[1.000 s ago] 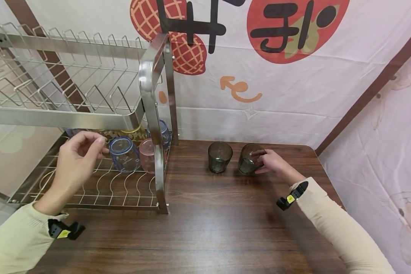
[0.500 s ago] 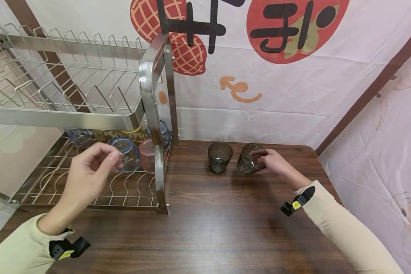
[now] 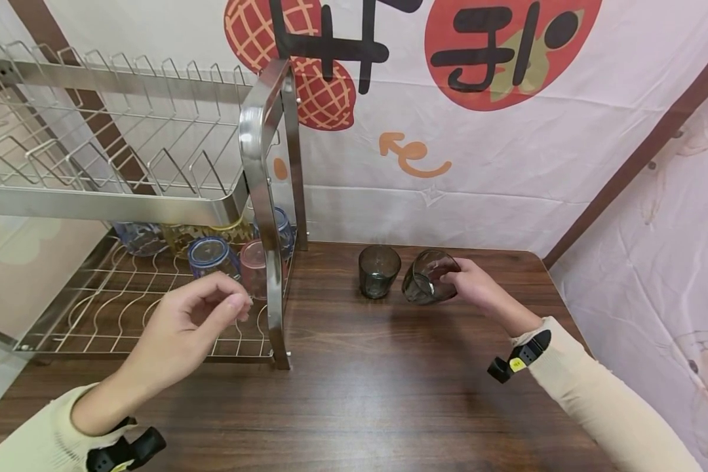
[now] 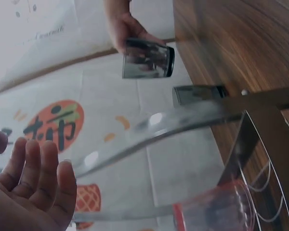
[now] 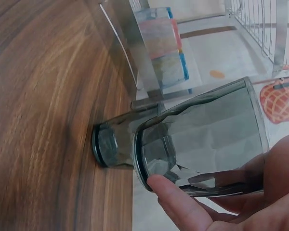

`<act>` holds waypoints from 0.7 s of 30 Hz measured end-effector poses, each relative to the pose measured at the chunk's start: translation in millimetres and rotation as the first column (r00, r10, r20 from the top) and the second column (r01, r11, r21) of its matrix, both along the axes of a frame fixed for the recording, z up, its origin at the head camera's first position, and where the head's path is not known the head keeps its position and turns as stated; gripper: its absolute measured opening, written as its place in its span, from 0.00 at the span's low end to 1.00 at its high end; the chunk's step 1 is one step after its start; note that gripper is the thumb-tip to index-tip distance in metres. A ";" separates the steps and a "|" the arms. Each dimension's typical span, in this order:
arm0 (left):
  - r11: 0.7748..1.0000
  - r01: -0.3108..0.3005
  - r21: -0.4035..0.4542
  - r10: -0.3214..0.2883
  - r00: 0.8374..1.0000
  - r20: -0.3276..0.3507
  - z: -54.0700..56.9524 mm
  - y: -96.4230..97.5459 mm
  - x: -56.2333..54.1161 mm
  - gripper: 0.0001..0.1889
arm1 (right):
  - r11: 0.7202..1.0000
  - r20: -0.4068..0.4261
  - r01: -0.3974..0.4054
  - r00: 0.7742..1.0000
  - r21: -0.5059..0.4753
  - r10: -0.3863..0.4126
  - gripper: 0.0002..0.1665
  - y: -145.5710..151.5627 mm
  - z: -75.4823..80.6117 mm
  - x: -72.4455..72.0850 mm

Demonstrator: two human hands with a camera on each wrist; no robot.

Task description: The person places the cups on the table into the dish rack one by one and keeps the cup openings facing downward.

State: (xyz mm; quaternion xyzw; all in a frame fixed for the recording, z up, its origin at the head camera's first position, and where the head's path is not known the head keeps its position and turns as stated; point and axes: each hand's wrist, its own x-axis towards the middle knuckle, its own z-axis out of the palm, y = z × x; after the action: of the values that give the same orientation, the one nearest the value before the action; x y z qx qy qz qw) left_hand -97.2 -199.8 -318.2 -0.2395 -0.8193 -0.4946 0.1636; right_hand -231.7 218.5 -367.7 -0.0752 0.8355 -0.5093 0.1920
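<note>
My right hand (image 3: 474,283) grips a dark grey drinking glass (image 3: 420,283) by its right side, thumb and fingers around the wall. The glass is tilted, and in the right wrist view its base (image 5: 140,159) is off the wooden table. A matching dark glass (image 3: 379,272) stands upright on the table just to its left. My left hand (image 3: 189,324) hovers in front of the rack's lower shelf, fingers loosely bent, with nothing in it. Beyond that hand, an upside-down blue glass (image 3: 209,252) and a pink glass (image 3: 254,262) sit on the shelf.
A two-tier metal dish rack (image 3: 262,216) stands on the left, its side post between my hands. More blue (image 3: 138,237) and yellow glasses (image 3: 179,237) are at the back of its lower shelf. A printed curtain (image 3: 495,183) hangs behind the wooden table (image 3: 354,393).
My right hand has taken hold of the right dark glass, tilted it and moved it slightly left, off the table. My left hand has moved right and toward me, away from the shelf glasses.
</note>
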 end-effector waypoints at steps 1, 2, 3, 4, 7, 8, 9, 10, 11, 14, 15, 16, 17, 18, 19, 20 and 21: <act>1.000 0.016 -0.004 -0.016 1.000 0.002 0.0 2.2 0.8 0.12 | 1.000 -0.007 -0.007 1.000 0.007 0.007 0.24 -0.4 1.2 1.5; 1.000 0.030 -0.009 -0.030 1.000 0.004 0.0 4.4 1.4 0.12 | 1.000 -0.012 -0.013 1.000 0.012 0.014 0.24 -0.9 2.6 2.9; 0.999 0.041 -0.017 -0.041 0.999 0.012 0.2 6.4 2.0 0.12 | 1.000 -0.017 -0.020 1.000 0.015 0.020 0.24 -1.4 3.4 3.9; 0.998 0.055 -0.015 -0.055 0.998 0.028 0.4 8.6 2.8 0.12 | 0.999 -0.026 -0.032 0.999 0.020 0.032 0.24 -2.1 4.3 5.1; 0.993 0.114 0.010 -0.115 0.988 0.101 1.8 15.0 4.7 0.10 | 0.998 -0.038 -0.054 0.998 0.024 0.055 0.24 -4.4 6.5 8.0; 0.990 0.137 0.020 -0.139 0.982 0.127 2.4 17.2 5.3 0.10 | 0.998 -0.042 -0.065 0.997 0.023 0.066 0.24 -5.3 7.6 9.2; 0.986 0.162 0.030 -0.164 0.975 0.149 3.0 19.4 5.7 0.09 | 0.997 -0.043 -0.071 0.996 0.023 0.072 0.24 -6.1 8.2 10.1; 0.982 0.183 0.036 -0.187 0.968 0.168 3.6 21.8 6.0 0.09 | 0.997 -0.046 -0.078 0.996 0.026 0.080 0.24 -6.7 9.1 11.1; 0.977 0.207 0.044 -0.211 0.960 0.186 4.1 24.4 6.0 0.09 | 0.996 -0.045 -0.081 0.996 0.027 0.082 0.25 -7.3 10.3 12.1; 0.962 0.266 0.060 -0.273 0.931 0.244 4.2 32.9 4.9 0.08 | 0.994 -0.069 -0.100 0.992 0.048 0.103 0.25 -9.3 13.9 15.4; 0.957 0.284 0.066 -0.291 0.918 0.270 3.7 35.9 4.2 0.07 | 0.993 -0.076 -0.102 0.991 0.057 0.107 0.26 -10.0 14.8 16.4; 0.952 0.298 0.074 -0.307 0.904 0.298 3.0 39.1 3.5 0.06 | 0.992 -0.084 -0.110 0.990 0.063 0.115 0.26 -10.8 15.6 17.3; 0.946 0.313 0.083 -0.323 0.888 0.329 2.2 42.1 2.8 0.06 | 0.991 -0.090 -0.118 0.988 0.068 0.124 0.26 -11.9 16.1 18.1; 0.942 0.324 0.084 -0.332 0.874 0.356 1.2 45.3 2.1 0.06 | 0.991 -0.088 -0.123 0.988 0.060 0.128 0.26 -12.7 16.3 18.7; 0.939 0.333 0.085 -0.340 0.860 0.381 0.0 48.3 1.5 0.06 | 0.991 -0.082 -0.127 0.988 0.051 0.131 0.26 -13.7 16.5 19.6; 0.937 0.339 0.081 -0.342 0.849 0.403 -1.3 51.3 0.9 0.07 | 0.990 -0.086 -0.131 0.987 0.052 0.135 0.26 -14.6 16.6 20.4; 0.936 0.343 0.074 -0.341 0.838 0.426 -2.5 54.3 0.4 0.07 | 0.989 -0.089 -0.136 0.986 0.053 0.141 0.26 -15.8 16.7 21.2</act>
State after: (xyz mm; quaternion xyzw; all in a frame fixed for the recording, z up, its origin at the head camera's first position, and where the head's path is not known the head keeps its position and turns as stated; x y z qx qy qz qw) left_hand -96.8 -145.5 -320.7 -0.2665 -0.7802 -0.5545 -0.1133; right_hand -210.4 202.7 -351.0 -0.1522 0.8480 -0.4709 0.1896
